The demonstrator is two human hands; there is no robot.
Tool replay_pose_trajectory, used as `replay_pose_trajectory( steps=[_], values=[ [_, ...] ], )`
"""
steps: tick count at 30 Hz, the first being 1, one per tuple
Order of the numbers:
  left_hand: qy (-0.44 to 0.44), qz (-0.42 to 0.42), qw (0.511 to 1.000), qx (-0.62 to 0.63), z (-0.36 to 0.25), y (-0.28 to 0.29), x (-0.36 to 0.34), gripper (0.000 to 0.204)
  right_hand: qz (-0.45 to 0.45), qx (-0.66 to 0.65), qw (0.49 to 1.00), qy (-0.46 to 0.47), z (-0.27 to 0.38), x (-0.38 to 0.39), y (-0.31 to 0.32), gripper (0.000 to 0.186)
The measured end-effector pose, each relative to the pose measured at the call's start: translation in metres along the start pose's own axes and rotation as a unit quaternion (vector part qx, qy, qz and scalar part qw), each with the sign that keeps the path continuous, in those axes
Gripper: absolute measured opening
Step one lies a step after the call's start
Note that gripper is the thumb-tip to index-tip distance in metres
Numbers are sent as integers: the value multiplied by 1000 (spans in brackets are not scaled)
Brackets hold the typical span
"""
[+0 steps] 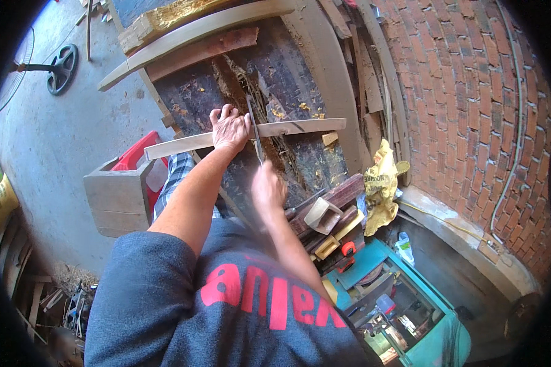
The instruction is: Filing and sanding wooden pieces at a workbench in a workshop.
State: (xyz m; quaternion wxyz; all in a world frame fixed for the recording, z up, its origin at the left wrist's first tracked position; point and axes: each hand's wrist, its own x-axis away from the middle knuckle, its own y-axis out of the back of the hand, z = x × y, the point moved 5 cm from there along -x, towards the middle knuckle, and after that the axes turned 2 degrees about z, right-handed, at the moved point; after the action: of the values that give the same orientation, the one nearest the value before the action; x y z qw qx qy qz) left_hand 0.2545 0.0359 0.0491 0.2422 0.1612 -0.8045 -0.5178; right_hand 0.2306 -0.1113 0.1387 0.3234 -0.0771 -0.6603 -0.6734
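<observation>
My left hand (231,128) is closed over a narrow, pale wooden board (309,126), pressing it on a dark, scuffed workbench (183,107) with a rough, splintered gap down its middle. A thin saw blade (255,137) crosses the board just right of those fingers. My right hand (269,182), blurred by motion, is closed on the lower end of the saw; its handle is hidden by my fingers. A small yellowish wood block (330,139) lies near the board's right end.
Long planks (196,33) lie across the bench's far end. Wood pieces, a tape measure (348,251) and a crumpled yellow sack (379,196) are at right beside a teal machine (434,336) and brick wall (459,98). A grey box with red plastic (110,202) and a fan (61,68) are left.
</observation>
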Motion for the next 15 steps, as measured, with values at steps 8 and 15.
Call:
replay_pose_trajectory(
  steps=[8, 15],
  values=[
    [7, -30, 1000, 3, -8, -4, -2, 43, -12, -6, 1000, -13, -11, -33, -16, 22],
    [15, -14, 1000, 21, -9, -4, -5, 42, -7, 17, 1000, 17, -17, -46, -14, 20]
  ],
)
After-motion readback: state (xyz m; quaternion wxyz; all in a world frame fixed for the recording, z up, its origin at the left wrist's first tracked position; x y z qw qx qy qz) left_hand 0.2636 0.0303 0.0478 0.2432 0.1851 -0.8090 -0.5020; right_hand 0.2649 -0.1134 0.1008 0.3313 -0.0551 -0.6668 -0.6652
